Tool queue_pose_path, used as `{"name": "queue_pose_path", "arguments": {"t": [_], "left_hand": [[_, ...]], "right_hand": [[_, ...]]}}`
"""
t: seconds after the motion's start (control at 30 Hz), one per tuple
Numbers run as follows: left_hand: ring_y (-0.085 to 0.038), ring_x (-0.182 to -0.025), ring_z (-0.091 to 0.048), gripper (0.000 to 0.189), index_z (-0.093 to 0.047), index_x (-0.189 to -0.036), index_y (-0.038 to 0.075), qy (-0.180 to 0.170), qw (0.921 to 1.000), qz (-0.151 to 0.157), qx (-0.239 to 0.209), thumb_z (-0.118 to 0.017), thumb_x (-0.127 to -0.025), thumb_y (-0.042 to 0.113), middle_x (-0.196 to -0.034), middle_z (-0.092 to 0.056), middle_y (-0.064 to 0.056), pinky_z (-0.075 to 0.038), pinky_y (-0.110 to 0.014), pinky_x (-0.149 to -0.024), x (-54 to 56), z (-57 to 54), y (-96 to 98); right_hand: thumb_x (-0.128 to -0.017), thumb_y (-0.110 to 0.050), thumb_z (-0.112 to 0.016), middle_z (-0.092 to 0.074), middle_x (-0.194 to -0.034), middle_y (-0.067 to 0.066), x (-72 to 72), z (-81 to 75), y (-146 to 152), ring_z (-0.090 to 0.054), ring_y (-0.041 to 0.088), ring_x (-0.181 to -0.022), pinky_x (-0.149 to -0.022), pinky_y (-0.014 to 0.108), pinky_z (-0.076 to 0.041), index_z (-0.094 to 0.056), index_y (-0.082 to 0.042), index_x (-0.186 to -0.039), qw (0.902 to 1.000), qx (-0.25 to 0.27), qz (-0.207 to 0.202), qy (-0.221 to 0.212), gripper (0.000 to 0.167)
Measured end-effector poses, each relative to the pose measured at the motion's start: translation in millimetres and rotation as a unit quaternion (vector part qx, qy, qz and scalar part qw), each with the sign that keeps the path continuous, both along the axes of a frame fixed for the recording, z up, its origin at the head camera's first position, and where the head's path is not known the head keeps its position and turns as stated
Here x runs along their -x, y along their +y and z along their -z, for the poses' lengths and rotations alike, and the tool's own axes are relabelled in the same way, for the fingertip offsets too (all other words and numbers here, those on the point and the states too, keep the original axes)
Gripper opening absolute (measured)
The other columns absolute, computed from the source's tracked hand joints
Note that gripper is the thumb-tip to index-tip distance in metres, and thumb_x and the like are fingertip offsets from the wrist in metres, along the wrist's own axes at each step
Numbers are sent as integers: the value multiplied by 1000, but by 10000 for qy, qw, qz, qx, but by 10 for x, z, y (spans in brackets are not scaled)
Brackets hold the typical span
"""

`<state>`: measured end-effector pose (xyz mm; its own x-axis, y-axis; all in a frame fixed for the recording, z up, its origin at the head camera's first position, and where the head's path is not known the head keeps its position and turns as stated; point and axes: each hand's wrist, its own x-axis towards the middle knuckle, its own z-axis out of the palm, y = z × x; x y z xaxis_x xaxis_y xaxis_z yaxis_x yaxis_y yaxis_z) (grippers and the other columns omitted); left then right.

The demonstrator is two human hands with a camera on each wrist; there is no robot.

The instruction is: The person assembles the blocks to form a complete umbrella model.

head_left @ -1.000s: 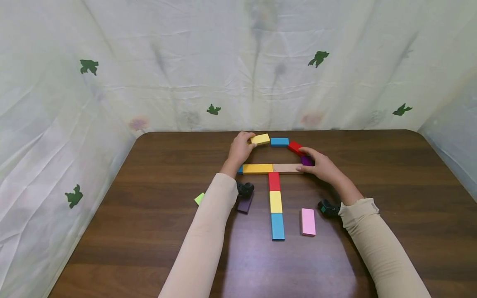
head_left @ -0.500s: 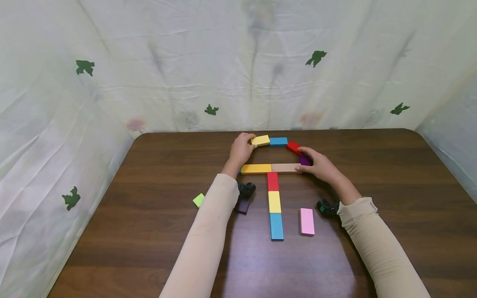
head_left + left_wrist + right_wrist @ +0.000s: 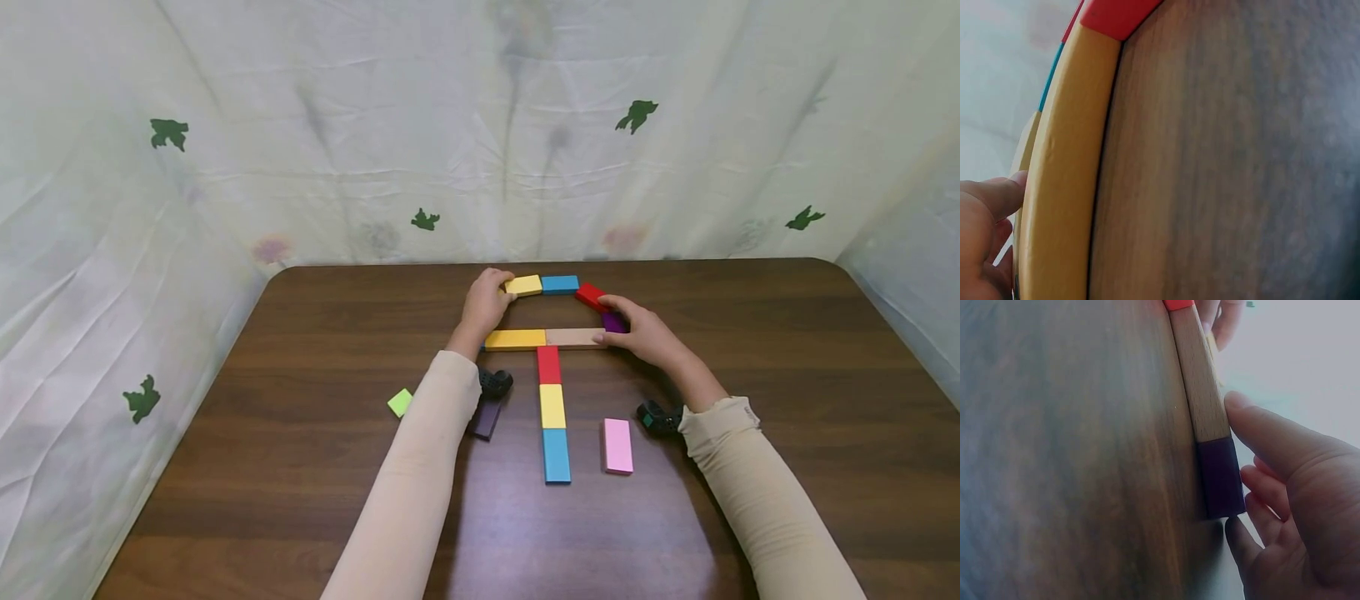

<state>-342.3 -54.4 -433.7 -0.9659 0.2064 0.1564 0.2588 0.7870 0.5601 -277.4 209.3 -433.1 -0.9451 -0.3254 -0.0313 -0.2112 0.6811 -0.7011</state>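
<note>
At the table's far side my left hand (image 3: 483, 300) pinches a pale yellow wooden block (image 3: 524, 285) between thumb and fingers. The block touches a blue block (image 3: 560, 285), followed by a red block (image 3: 591, 296) and a purple block (image 3: 613, 322) in an arc. My right hand (image 3: 648, 333) curves round the purple block, its index finger at the red one; in the right wrist view the thumb (image 3: 1260, 425) lies against a plain wood block (image 3: 1200, 378). That wood block joins an orange-yellow block (image 3: 516, 340) in a crossbar.
Below the crossbar runs a column of red (image 3: 549, 365), yellow (image 3: 552, 407) and light blue (image 3: 557, 456) blocks. A pink block (image 3: 617, 447) lies to its right, a dark purple block (image 3: 486, 421) and a lime green block (image 3: 401, 403) to its left. White cloth (image 3: 525, 150) hangs behind.
The pale yellow block has come against the blue one and now lies straighter. The loose dark purple block has slid slightly nearer me beneath my left wrist. My right hand has barely moved.
</note>
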Motion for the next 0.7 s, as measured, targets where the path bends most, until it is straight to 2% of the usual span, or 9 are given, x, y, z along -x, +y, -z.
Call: {"name": "queue_pose_path", "arguments": {"t": [0.17, 0.37, 0.4, 0.5, 0.6, 0.63, 0.7], "left_hand": [[-19, -108, -47, 34, -58, -119, 6, -53, 10000, -29, 34, -62, -86, 13, -117, -51, -8, -37, -29, -92, 3, 11, 5], [-19, -110, -47, 36, -57, -122, 7, -384, 9992, -57, 17, -60, -87, 14, -119, -50, -7, -36, -29, -93, 46, 33, 9], [-19, -108, -47, 35, -57, -121, 7, -293, 9996, -27, 6, -60, -87, 15, -117, -51, -7, -37, -28, -92, 58, 55, 4], [-19, -109, -47, 35, -57, -122, 8, -370, 9993, -27, 86, -59, -87, 15, -118, -51, -7, -36, -27, -92, 70, 61, 4], [-19, -109, -47, 36, -57, -121, 7, -270, 9996, -9, 128, -60, -87, 15, -119, -51, -8, -37, -27, -92, 38, 42, 1], [-20, -112, -46, 37, -55, -123, 6, -374, 9992, -35, 155, -60, -87, 15, -121, -50, -9, -36, -28, -94, 28, 19, 7], [-20, -112, -46, 39, -55, -123, 6, -313, 9994, -14, 139, -61, -86, 16, -122, -50, -9, -36, -29, -94, 12, 9, 4]], "right_hand": [[-80, -34, -67, -35, -136, 19, -4, -6, -2, -36, 35, -117, -96, 51, -29, -35, -9, -137, 10000, -10, 1, 17, 69], [-80, -33, -67, -35, -136, 18, -9, -10, -8, -35, 34, -117, -96, 51, -29, -36, -9, -136, 10000, -13, 12, 32, 69], [-81, -33, -67, -35, -136, 18, -8, -9, -9, -35, 34, -118, -96, 51, -29, -36, -9, -136, 10000, -8, 11, 31, 68], [-81, -32, -67, -34, -136, 18, -6, -4, -13, -35, 34, -117, -96, 51, -29, -35, -9, -136, 10000, 0, 22, 11, 68], [-81, -33, -67, -34, -136, 18, -5, -1, -15, -35, 34, -117, -96, 51, -29, -35, -10, -137, 10000, -21, 36, -9, 68], [-81, -33, -67, -34, -136, 18, -5, 1, -14, -35, 34, -117, -96, 51, -29, -35, -10, -137, 10000, -25, 42, -13, 69], [-80, -33, -67, -34, -137, 17, -6, 5, -11, -34, 34, -119, -97, 50, -29, -35, -10, -137, 10000, 3, 43, 10, 69]]}}
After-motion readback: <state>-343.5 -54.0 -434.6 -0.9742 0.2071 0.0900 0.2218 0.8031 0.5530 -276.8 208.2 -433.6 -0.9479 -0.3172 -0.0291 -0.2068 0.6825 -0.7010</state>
